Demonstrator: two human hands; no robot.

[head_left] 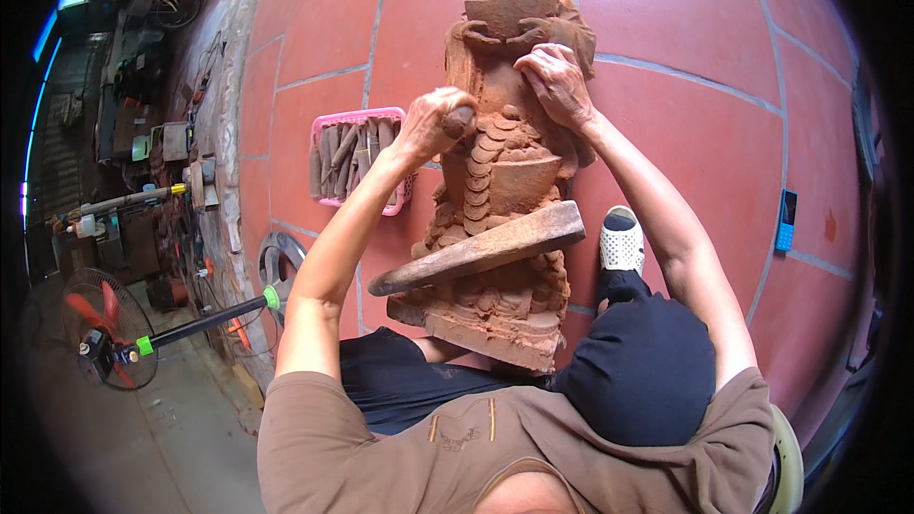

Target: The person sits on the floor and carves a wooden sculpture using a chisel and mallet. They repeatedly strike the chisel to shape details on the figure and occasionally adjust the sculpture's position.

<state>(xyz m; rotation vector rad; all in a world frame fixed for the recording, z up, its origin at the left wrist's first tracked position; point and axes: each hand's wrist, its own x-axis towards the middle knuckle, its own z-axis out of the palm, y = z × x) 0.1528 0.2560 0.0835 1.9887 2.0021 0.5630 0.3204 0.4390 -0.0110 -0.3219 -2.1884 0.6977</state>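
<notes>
A carved reddish-brown wooden statue (530, 186) in layered robes lies on its back, its head away from me and its base by my legs. My left hand (436, 126) is closed round a wood-handled tool (459, 121) over the statue's left-side sleeve; the rounded handle end shows, the working end is hidden. By the statue's carved hands, my right hand (559, 84) has its fingers curled together against the chest. Whatever they pinch, if anything, is hidden. Across the statue's lower part rests a long wooden club (481, 247), thicker at its right end.
A pink basket (315, 154) of several brown wooden handles sits on the red tiled floor (685, 124) at left. A standing fan (107, 333) with red blades is farther left, near cluttered tools. A blue phone (785, 221) lies at right, beyond my white shoe (621, 246).
</notes>
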